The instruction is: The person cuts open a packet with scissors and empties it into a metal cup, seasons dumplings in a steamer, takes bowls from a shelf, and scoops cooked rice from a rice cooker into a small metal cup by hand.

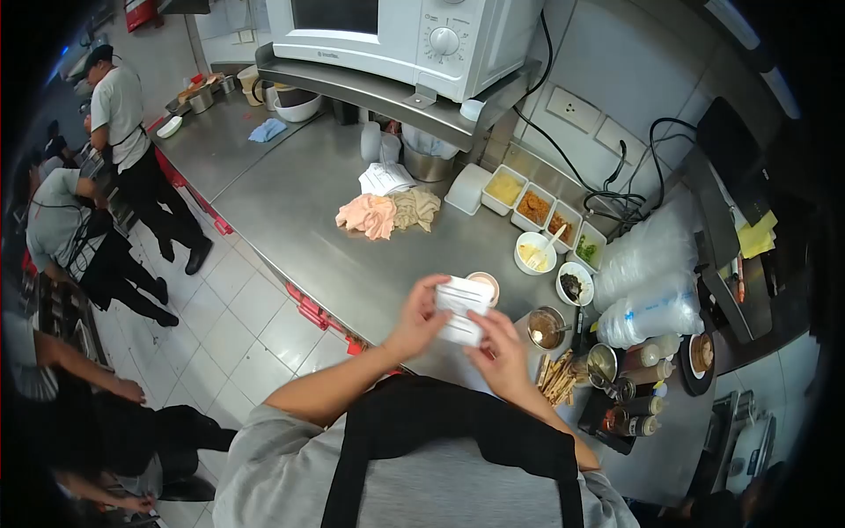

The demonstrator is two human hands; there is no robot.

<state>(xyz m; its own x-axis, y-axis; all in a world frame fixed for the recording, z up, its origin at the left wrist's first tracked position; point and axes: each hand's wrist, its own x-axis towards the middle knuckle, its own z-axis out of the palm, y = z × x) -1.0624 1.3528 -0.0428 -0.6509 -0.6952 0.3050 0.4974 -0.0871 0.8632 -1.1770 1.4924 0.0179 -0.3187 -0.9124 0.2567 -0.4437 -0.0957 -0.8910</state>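
A white paper slip [459,299] with dark printed lines, like an order ticket, is held up in front of my body over the counter's near edge. My left hand [419,319] grips its left side. At the lower right edge, the fingers of my right hand [498,348] close on the same slip. Just behind the paper, a round pinkish cup [486,286] is partly covered by it. A container of brown sauce [546,327] stands right of my right hand, near a bunch of thin brown sticks [557,378].
Topping tubs [534,207] and small bowls [535,253] line the right side. Plastic-wrapped stacks [651,264] and bottles [647,374] stand further right. Cloths [368,216] lie on the steel counter [290,189]. A microwave [396,40] sits on a shelf above. Several people [123,114] are at left.
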